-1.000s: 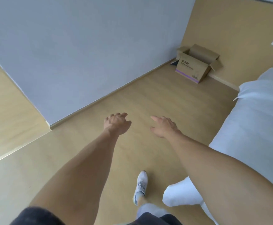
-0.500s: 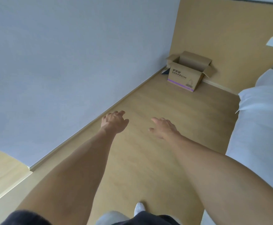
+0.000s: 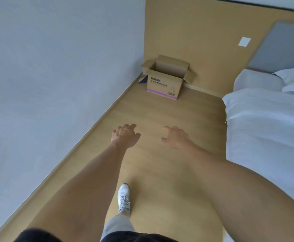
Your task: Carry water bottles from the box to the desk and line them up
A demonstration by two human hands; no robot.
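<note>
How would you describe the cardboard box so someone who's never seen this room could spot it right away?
Follow the grey wall to the far corner, where it meets the tan wood-panelled wall beyond the bed. The cardboard box sits on the floor there, flaps open. It is the only carton in sight, with dark print and a purple stripe along its bottom edge.

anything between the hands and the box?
No: in the head view only bare wooden floor lies between the left hand, the right hand and the open cardboard box.

box point(image 3: 165, 81) nearer, white shoe point(image 3: 124, 196) forward
</note>
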